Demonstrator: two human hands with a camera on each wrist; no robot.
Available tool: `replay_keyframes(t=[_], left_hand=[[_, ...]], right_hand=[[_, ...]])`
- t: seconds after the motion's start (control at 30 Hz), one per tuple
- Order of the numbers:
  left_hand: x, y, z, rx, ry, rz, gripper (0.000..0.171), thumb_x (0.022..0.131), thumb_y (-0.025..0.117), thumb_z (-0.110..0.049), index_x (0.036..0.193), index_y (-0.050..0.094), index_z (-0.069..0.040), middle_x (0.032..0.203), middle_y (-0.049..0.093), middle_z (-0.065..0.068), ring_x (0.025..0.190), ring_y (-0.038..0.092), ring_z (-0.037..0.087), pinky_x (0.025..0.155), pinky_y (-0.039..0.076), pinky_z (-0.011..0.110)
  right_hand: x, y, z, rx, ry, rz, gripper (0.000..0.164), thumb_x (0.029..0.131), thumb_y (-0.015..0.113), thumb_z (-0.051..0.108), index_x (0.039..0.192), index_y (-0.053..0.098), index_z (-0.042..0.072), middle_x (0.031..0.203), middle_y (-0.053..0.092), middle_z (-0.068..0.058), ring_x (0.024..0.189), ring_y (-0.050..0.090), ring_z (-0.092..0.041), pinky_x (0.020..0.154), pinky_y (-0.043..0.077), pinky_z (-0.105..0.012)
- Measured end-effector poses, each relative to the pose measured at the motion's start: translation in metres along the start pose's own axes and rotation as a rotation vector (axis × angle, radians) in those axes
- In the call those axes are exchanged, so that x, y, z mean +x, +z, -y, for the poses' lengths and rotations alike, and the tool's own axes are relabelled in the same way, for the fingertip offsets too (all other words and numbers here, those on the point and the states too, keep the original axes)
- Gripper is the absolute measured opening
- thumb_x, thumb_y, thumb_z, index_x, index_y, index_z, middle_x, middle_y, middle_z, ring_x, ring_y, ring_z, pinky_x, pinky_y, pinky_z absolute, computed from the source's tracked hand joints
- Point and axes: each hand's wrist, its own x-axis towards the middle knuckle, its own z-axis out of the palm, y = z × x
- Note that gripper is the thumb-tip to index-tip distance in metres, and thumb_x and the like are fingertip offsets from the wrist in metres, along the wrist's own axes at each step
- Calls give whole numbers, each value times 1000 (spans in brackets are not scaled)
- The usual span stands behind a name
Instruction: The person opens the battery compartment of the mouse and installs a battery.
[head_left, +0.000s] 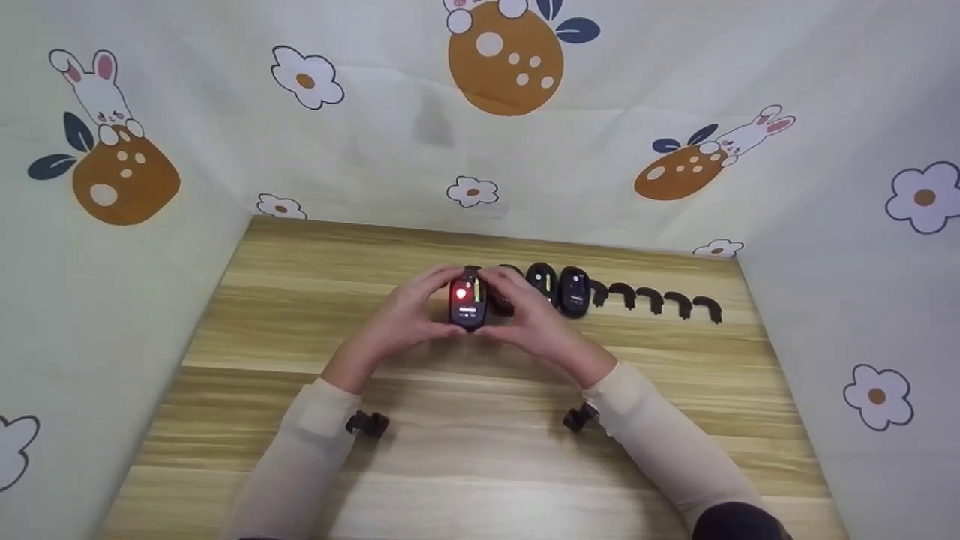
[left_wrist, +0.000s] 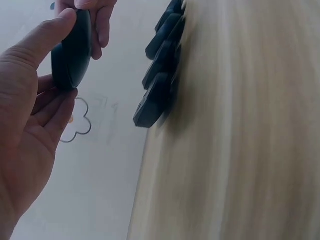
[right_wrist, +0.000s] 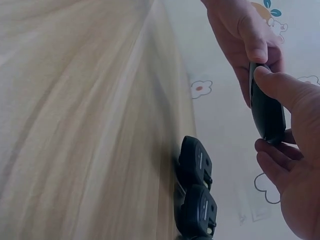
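Observation:
Both hands hold a black computer mouse, its underside facing the head camera with a red light glowing and a yellow-green battery in its slot. My left hand grips the mouse from the left, thumb at the near end and fingers at the far end. From the other side my right hand grips the same two ends. The wrist views show the mouse edge-on between thumbs and fingertips, raised off the table. Another black mouse, just right of it, is partly hidden by my right hand.
Two more upturned mice lie in the row to the right, one with a battery showing. Beyond them, several curved black covers line up on the wooden table. Patterned cloth hangs around the back and sides.

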Motion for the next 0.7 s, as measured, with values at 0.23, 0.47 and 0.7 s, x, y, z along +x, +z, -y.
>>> replay_keyframes(t=[0.23,0.47,0.7], left_hand=[[-1,-15,6,-40,-85,12,97,82,98,-11,166,49,-12,170,48,10,150,53,37,125,45,51],[-1,-22,18,-103,-152,9,99,83,96,-11,168,46,-12,173,43,11,152,51,37,125,45,50],[2,-27,33,-86,-203,24,99,85,95,-11,169,44,-12,173,43,12,151,52,36,125,45,46]], right_hand=[[19,8,3,-72,38,6,97,86,96,26,168,46,16,165,52,-6,149,53,-28,126,43,-47],[37,16,-2,-97,30,10,95,86,97,27,166,49,11,164,53,-10,150,52,-31,128,41,-49],[52,26,-7,-137,25,36,94,86,97,32,165,50,11,163,54,-10,150,50,-28,128,39,-44]])
